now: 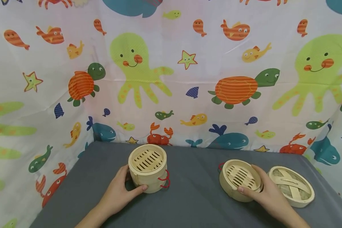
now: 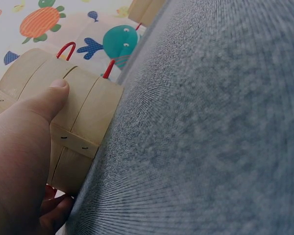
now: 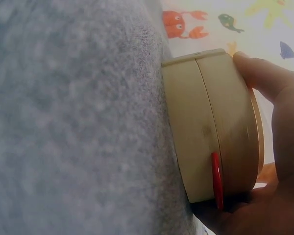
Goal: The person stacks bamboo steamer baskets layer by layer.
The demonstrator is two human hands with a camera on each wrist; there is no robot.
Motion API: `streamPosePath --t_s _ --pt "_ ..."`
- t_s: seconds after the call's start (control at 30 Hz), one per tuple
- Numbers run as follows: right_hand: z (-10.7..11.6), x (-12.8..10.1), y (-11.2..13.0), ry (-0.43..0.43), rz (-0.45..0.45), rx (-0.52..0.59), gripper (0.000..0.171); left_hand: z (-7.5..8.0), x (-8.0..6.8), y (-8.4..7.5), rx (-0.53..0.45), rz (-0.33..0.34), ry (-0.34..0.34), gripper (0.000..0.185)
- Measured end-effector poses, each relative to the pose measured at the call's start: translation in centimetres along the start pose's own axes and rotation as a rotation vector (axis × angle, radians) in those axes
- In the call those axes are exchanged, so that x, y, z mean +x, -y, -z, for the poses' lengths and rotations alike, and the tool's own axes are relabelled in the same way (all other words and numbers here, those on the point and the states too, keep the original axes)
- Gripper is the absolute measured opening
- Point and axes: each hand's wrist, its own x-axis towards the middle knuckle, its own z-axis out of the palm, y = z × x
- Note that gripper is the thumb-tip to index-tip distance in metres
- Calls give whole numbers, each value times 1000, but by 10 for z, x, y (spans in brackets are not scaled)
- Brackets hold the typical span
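On the left of the table, a stack of small bamboo steamer baskets stands upright, slatted side up, with red cord loops at its side. My left hand grips it, thumb across the front and fingers round the far side; in the left wrist view the thumb lies on the stacked rings. To the right, my right hand holds another bamboo steamer basket by its rim, thumb at the near edge. Its wall and a red loop show at the cloth in the right wrist view; whether it touches is unclear.
A round bamboo steamer lid with crossed strips and a handle lies just right of my right hand. Dark grey cloth covers the table between the baskets. A sea-animal printed curtain stands behind and at both sides.
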Motion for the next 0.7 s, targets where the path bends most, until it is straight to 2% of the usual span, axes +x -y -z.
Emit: streamPosePath --t_s 0.3,0.7 --pt "1 0 -1 10 -34 -8 111 0 0 -1 2 13 9 107" --pt "1 1 2 0 -13 3 109 1 2 -1 8 -9 2 106"
